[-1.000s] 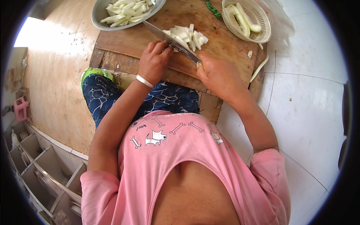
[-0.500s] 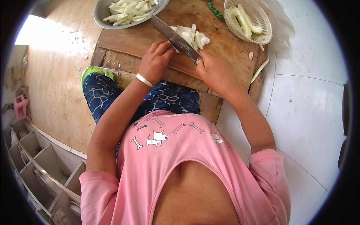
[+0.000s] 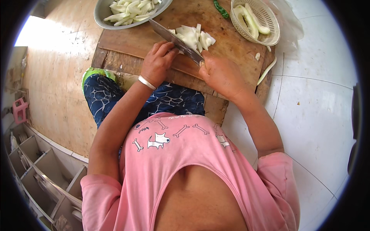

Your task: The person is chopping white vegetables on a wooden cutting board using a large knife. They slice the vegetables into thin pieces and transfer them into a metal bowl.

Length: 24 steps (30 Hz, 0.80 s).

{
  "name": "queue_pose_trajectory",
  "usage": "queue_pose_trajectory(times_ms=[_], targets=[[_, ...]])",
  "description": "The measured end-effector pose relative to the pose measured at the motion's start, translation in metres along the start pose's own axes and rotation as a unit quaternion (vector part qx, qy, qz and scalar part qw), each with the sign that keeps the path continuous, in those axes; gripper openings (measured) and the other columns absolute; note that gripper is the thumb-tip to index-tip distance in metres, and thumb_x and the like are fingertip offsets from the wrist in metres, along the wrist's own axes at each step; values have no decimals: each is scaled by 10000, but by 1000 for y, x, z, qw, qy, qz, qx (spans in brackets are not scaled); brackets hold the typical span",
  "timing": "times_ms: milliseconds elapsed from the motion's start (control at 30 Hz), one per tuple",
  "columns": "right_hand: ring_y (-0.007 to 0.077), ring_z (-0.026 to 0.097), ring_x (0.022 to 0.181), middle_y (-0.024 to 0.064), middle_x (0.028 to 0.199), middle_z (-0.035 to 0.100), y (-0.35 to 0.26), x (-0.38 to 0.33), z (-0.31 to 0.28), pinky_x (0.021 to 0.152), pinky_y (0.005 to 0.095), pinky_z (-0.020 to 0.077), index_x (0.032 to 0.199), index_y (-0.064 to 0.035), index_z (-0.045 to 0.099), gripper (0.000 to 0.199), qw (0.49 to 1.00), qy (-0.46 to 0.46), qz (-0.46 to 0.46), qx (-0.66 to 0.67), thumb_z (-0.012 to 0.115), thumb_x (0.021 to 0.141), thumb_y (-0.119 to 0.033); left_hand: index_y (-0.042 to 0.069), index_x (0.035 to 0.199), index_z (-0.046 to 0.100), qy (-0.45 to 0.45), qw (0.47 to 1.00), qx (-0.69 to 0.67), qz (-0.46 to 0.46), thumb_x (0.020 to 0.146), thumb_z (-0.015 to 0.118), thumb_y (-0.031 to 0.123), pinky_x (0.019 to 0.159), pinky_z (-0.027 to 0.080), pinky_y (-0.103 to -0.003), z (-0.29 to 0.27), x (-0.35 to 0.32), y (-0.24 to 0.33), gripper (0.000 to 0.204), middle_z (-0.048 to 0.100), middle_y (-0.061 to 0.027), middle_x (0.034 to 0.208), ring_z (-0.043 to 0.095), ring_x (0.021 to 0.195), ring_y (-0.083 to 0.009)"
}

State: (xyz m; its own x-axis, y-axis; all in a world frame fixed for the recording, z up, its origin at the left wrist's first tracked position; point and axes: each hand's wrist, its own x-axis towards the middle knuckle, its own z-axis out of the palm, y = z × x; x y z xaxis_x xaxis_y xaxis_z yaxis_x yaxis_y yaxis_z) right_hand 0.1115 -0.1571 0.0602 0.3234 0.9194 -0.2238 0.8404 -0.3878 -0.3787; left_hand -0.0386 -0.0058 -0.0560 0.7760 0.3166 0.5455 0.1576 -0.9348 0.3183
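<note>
My right hand (image 3: 222, 75) grips the handle of a broad kitchen knife (image 3: 169, 37), a cleaver type with a dark, wet blade slanting up to the left. The blade stands on edge over the wooden cutting board (image 3: 235, 56). Against its near side rest the bent fingers of my left hand (image 3: 157, 63), drawn together and pressed down. What lies under those fingertips is hidden. Just beyond the blade is a small heap of pale, cut vegetable pieces (image 3: 192, 36).
A metal bowl (image 3: 103, 24) of pale vegetable slices stands at the far left. At the far right, a cream plastic basket (image 3: 274, 34) holds long pale vegetable pieces (image 3: 252, 23). A green pepper (image 3: 220, 9) lies between them. A pale strip (image 3: 266, 71) hangs by the board's right edge.
The knife has shifted slightly left, its blade tip now nearer the bowl and lower. Both hands have moved a little to the left with it. The cut pieces beside the blade have shifted slightly.
</note>
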Motion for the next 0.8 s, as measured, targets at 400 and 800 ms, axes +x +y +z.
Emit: queue_pose_trajectory(times_ms=[400, 800], targets=[[389, 674, 750, 182, 771, 685, -9, -12, -10, 660, 514, 519, 974, -54, 599, 176, 999, 36, -13, -1, 533, 902, -199, 96, 1074, 705, -8, 998, -19, -51, 803, 595, 88, 899, 506, -385, -1, -4, 2, 292, 613, -84, 1155, 592, 1061, -296], [398, 672, 752, 195, 776, 683, 1, 1, 6, 670, 525, 520, 967, -49, 615, 185, 999, 37, -4, 14, 528, 891, -193, 61, 1080, 700, -4, 999, -15, -40, 805, 603, 58, 887, 515, -386, -4, -3, 5, 293, 621, -96, 1163, 612, 1015, -300]])
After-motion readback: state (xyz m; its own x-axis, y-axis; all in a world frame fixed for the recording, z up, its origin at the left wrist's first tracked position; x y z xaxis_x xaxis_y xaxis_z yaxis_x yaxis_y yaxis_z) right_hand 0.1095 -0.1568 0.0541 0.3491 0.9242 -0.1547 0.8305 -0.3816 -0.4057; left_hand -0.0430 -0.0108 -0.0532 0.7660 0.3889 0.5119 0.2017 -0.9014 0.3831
